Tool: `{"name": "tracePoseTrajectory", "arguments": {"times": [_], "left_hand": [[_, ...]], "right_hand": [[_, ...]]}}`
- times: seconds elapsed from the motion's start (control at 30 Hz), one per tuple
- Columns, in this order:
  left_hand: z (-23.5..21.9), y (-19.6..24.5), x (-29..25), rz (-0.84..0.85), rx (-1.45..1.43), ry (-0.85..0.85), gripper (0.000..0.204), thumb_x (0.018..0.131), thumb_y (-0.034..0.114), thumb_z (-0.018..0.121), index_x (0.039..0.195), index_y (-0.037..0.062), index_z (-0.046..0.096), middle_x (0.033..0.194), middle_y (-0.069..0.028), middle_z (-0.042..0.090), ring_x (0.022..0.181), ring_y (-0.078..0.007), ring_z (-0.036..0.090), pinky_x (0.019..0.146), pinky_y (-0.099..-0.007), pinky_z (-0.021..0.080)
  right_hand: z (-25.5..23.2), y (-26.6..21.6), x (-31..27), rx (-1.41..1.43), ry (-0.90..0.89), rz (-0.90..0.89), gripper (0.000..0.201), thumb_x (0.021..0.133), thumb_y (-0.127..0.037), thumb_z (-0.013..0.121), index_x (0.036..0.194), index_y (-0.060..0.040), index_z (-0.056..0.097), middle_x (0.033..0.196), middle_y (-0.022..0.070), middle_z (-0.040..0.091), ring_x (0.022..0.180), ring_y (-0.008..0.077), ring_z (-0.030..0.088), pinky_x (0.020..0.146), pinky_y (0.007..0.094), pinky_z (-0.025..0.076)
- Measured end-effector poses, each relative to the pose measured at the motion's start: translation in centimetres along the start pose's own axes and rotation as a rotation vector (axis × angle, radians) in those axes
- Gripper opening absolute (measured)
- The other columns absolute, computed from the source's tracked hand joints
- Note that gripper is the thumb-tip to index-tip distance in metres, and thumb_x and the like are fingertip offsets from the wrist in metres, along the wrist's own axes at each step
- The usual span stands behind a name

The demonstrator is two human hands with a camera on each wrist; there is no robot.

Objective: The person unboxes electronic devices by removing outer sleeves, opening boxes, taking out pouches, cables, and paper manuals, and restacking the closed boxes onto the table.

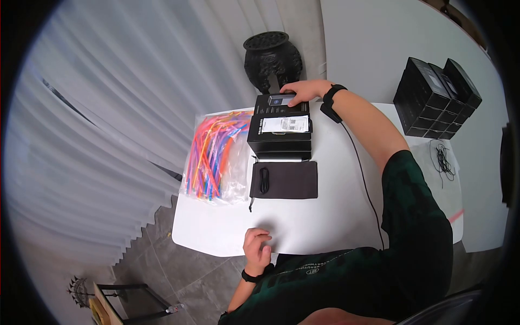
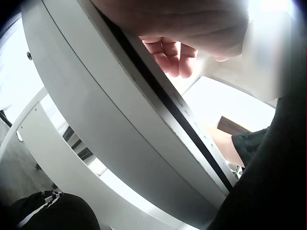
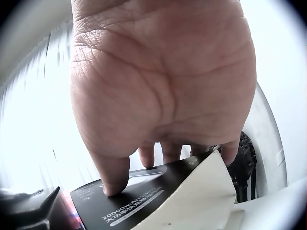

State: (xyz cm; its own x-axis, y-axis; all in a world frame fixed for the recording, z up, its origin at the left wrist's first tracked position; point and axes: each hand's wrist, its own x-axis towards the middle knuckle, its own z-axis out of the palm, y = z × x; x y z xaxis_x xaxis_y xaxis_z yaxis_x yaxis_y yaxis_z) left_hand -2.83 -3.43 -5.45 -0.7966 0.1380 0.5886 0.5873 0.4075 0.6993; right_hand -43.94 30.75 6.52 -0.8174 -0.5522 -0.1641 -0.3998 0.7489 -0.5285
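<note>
Nearest to the person, the left hand (image 1: 257, 248) is by the edge of the white table (image 1: 216, 233), its fingers loosely bent and holding nothing. Farther, a dark pouch (image 1: 292, 181) lies flat, with a coiled black cable (image 1: 264, 180) on it. Just beyond stands a black box with a white label (image 1: 279, 147); at its left is a plastic bag of colourful strips (image 1: 208, 157). Behind the label, the right hand (image 1: 307, 91), thumb and fingers spread, touches the printed black panel (image 1: 279, 106). Farthest is a dark vase (image 1: 273, 62)
</note>
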Motion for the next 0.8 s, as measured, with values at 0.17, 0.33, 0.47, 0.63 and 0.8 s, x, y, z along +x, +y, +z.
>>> {"name": "tracePoseTrajectory", "arguments": {"times": [0.17,0.33,0.47,0.63,0.8], "left_hand": [[0.0,-0.1,-0.1,0.004,-0.003,-0.009,0.042,0.095,0.039,0.059,0.087,-0.0016,0.067,0.099,-0.017,0.067,0.091,-0.0349,0.062,0.08,-0.0434,0.05],[0.0,-0.3,-0.5,-0.014,-0.005,0.02,0.046,0.095,0.042,0.058,0.085,-0.0021,0.067,0.097,-0.018,0.066,0.09,-0.0355,0.061,0.08,-0.0438,0.049],[0.1,-0.2,-0.5,0.025,-0.017,0.006,0.05,0.097,0.044,0.056,0.084,-0.0025,0.066,0.095,-0.0182,0.065,0.089,-0.0352,0.061,0.079,-0.0441,0.049],[0.1,-0.3,-0.5,0.011,0.011,-0.001,0.052,0.099,0.046,0.053,0.082,-0.002,0.064,0.092,-0.0178,0.064,0.087,-0.0347,0.06,0.078,-0.0441,0.048],[0.1,0.0,-0.4,0.029,0.014,-0.014,0.046,0.098,0.041,0.054,0.082,-0.0015,0.063,0.093,-0.0172,0.063,0.088,-0.0346,0.06,0.078,-0.0438,0.048]], "right_hand": [[0.1,-0.8,-0.5,0.044,-0.024,0.021,0.074,0.093,-0.038,0.074,0.155,-0.0112,0.044,0.15,0.0174,0.054,0.138,0.0327,0.052,0.115,0.0418,0.04],[-0.1,0.0,-2.9,0.091,0.361,-0.108,0.064,0.099,-0.037,0.067,0.15,-0.0044,0.045,0.147,0.023,0.054,0.137,0.0359,0.052,0.114,0.0424,0.043],[-0.8,-4.1,-13.6,-0.022,0.592,-0.085,0.057,0.096,-0.032,0.068,0.144,-0.005,0.051,0.14,0.0197,0.057,0.129,0.0388,0.055,0.11,0.0446,0.045],[-4.4,-3.7,-29.5,-0.387,0.898,0.037,0.049,0.089,-0.024,0.07,0.134,-0.0059,0.06,0.13,0.0173,0.063,0.123,0.0362,0.059,0.106,0.0436,0.047],[-12.6,8.4,-46.9,-0.842,1.484,0.591,0.056,0.081,-0.037,0.077,0.13,-0.0127,0.066,0.13,0.0209,0.065,0.132,0.0399,0.054,0.109,0.0476,0.046]]}}
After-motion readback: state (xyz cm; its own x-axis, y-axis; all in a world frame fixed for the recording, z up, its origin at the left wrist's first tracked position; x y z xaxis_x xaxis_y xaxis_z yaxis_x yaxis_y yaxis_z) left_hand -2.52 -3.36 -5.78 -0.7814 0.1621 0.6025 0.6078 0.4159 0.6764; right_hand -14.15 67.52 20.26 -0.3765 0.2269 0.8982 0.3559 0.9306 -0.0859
